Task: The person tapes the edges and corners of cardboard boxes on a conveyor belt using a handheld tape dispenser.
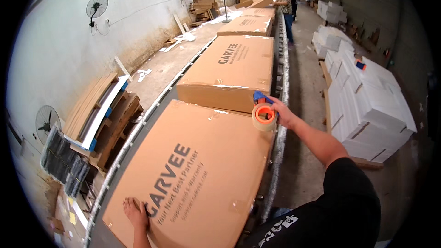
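Below the R hand's [282, 113] grip & stretching well ahead of it, a long conveyor [171, 95] is carrying a line of brown cartons. Off to the grip's R, well apart, a big stack of white blocks [374, 105] is sitting on a low wooden base. Under the grip & spreading to its L, the nearest carton [225, 151] is lying flat on the belt, dark print showing on top. Just beyond the grip, a 2nd carton [239, 70] is resting close to the nearest one, clear tape shining at its corners; a 3rd carton [234, 26] is sitting farther up. Far L of the grip, past the conveyor's edge, wooden pallets [117, 133] are standing piled. Far ahead, a co-worker [285, 14] is standing on the line's R side, reaching toward the cartons. Up & far L, a wall fan [97, 7] is hanging.

Well L of the grip & nearer the body, the L hand [136, 213] is lying palm down on the nearest carton. The R hand is clutching a blue tape dispenser [260, 97] approx. over that carton's far R corner. Just below the grip, a tape roll w/ orange core [263, 127] is hanging; whether it's touching cardboard, can't tell.
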`<state>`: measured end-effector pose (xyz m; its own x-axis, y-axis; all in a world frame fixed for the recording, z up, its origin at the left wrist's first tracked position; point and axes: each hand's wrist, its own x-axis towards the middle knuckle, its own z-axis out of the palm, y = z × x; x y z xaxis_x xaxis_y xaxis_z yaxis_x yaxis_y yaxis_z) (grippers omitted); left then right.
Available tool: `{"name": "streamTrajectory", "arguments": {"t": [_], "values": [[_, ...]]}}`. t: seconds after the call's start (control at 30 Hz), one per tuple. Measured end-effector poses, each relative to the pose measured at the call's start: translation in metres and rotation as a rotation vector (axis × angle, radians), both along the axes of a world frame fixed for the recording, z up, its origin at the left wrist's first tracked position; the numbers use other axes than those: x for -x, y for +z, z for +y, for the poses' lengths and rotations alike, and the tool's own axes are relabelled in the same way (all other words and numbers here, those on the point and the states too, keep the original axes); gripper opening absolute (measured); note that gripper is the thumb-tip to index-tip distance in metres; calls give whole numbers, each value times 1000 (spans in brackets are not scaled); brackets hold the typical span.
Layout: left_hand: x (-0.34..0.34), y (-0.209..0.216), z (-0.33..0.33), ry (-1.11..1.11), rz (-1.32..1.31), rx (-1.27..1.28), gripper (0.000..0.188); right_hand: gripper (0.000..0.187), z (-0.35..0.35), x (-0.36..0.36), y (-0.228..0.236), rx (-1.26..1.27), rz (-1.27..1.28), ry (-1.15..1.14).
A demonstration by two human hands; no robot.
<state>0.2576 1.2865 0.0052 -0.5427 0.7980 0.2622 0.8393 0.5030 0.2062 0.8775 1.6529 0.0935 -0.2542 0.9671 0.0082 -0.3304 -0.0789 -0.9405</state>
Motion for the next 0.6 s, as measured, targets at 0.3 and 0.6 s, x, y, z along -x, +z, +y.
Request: {"name": "streamTrajectory", "arguments": {"t": [0.3,0.6], "values": [[80,8,203,250,-396,286,72,45,131,63,-97,424,194,331],[80,-13,214,396,-76,299,83,60,140,58,-129,378,294,476]]}}
